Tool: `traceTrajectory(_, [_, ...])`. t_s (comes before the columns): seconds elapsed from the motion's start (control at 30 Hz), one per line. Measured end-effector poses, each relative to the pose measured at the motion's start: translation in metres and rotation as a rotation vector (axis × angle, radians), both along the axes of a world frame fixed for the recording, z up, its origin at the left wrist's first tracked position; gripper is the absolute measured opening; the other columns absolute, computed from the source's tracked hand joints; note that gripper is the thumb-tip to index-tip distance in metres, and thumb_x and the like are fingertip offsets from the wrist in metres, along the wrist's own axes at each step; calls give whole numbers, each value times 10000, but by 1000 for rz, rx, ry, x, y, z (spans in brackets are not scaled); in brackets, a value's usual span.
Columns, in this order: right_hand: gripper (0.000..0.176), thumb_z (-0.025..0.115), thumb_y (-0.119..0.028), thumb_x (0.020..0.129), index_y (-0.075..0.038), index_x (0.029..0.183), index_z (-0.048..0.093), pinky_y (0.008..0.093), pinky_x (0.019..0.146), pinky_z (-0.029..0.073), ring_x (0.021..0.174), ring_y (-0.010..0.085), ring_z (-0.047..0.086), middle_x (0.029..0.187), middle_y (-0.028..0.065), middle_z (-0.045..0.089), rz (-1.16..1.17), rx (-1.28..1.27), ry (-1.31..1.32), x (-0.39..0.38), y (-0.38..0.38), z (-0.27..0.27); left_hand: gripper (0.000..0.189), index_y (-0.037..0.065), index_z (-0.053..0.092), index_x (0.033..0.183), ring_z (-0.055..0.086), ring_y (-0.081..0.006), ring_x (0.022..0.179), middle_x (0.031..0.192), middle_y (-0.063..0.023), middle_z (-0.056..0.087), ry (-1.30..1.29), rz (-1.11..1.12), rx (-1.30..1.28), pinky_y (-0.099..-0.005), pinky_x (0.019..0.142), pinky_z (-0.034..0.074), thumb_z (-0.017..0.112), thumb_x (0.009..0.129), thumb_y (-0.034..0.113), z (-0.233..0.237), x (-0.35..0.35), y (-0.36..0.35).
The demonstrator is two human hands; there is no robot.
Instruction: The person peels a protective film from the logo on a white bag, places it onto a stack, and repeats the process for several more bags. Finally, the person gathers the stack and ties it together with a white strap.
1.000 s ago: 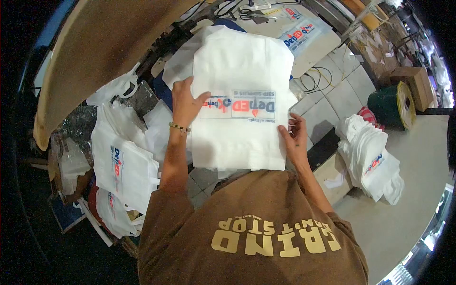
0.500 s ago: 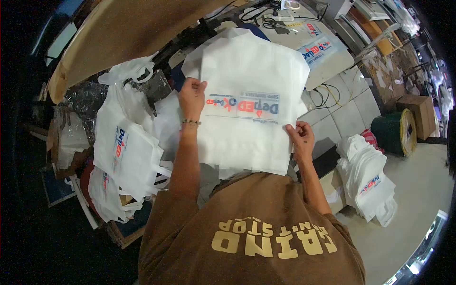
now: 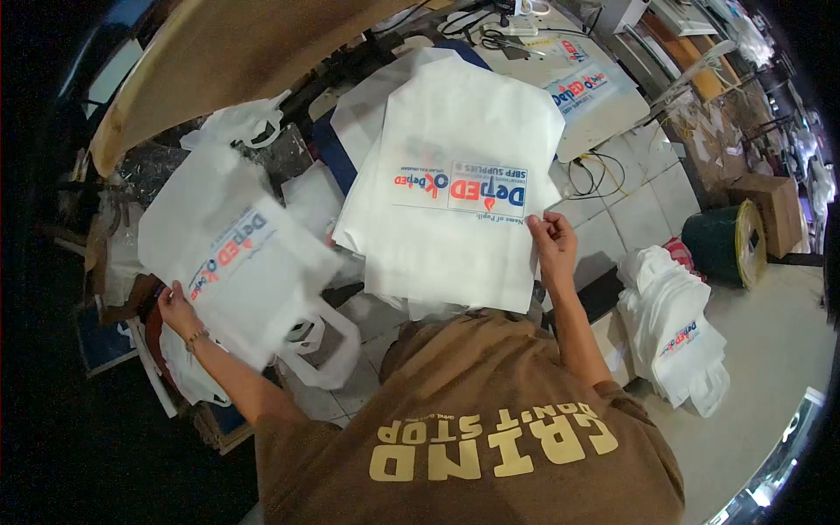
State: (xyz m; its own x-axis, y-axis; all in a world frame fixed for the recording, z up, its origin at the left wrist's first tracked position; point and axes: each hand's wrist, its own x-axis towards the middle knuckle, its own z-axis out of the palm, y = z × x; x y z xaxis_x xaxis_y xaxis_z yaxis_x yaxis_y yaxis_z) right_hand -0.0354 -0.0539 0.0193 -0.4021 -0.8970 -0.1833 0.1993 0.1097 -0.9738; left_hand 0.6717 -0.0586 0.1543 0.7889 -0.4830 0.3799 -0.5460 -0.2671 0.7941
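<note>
At the left, my left hand (image 3: 179, 312) pinches the edge of a white printed cloth bag (image 3: 166, 219), which is partly blurred; its loop handles hang toward my lap. My right hand (image 3: 553, 241) grips the right edge of a white printed fabric sheet (image 3: 455, 262) with the thumb on top. That sheet lies uppermost on a fanned stack of similar white sheets (image 3: 354, 114) in front of my chest. No handles show on the sheets. The print on both pieces is blue and red. The fingers under the stack are hidden.
Another pile of white printed bags (image 3: 669, 324) lies at the right, near a green spool (image 3: 722, 245) and a cardboard box (image 3: 770, 210). Scissors (image 3: 507, 42) and a printed sheet (image 3: 582, 87) rest on the pale table. A cable (image 3: 604, 179) coils on the tiles.
My left hand has left the stack, moved left and down, and taken hold of a printed bag from the left pile, shifting it. My right hand stays at the stack's edge.
</note>
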Motion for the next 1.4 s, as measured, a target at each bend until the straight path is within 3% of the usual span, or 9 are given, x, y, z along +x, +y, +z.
traceTrajectory(0.1, [302,764,-141,876,40,1059,606,196,601,406,686,49,526,787,1,622,12,33,-35,-2,0,0,356,-59,580,1135,652,-215,946,1098,-162,664,-418,224,452,-313,841,506,726,890,155,6,32,-5])
traceTrajectory(0.2, [432,761,-108,869,34,1205,529,206,652,467,735,73,599,840,50,670,105,34,-5,1,8,7,375,-61,577,1178,667,-231,977,1107,-171,665,-963,66,369,-332,842,517,711,898,149,18,-27,-32])
traceTrajectory(0.23, [512,757,-86,863,24,1273,471,225,691,496,785,101,634,889,83,688,106,13,-57,5,12,13,360,-46,595,1201,671,-208,922,1103,-149,673,-410,-198,204,-329,808,530,685,911,147,16,-86,-49])
traceTrajectory(0.37, [695,728,-36,842,-9,1416,337,303,861,528,963,185,675,1092,160,706,152,64,-113,11,22,15,267,18,677,1130,648,-210,990,1084,-114,699,111,-1110,173,-338,885,505,692,877,102,-38,-329,-89])
traceTrajectory(0.4, [695,728,-36,842,-9,1416,337,303,861,528,963,185,675,1092,160,706,152,66,-115,13,23,15,354,7,669,1157,634,-289,1026,1121,-149,677,-339,-1194,183,-385,917,490,747,828,111,-64,-359,-111])
traceTrajectory(0.43, [689,722,-23,843,-11,1416,340,302,861,528,965,180,675,1091,157,707,130,53,-161,16,23,16,444,6,649,1197,595,-338,1069,1182,-169,637,-354,-1236,167,-401,962,464,780,790,125,-82,-384,-124])
traceTrajectory(0.87, [618,698,-2,870,3,1389,361,316,874,533,1007,196,677,1138,195,690,60,44,-291,21,23,9,530,21,640,1097,513,-326,1119,1153,-141,549,-508,-1315,493,-408,973,446,880,648,169,-56,-414,-160])
traceTrajectory(1.07, [602,699,6,871,10,1375,370,306,861,534,988,187,678,1121,175,698,57,99,-294,21,24,10,349,28,661,1056,618,-293,927,992,-130,625,-210,-1254,480,-413,874,499,798,741,86,-69,-408,-166])
traceTrajectory(1.4, [543,674,36,884,21,1338,376,288,863,527,993,176,675,1104,172,705,29,103,-411,21,25,10,54,49,704,827,638,-274,933,964,-69,679,-643,-1189,-99,-411,813,483,720,775,48,-99,-423,-104])
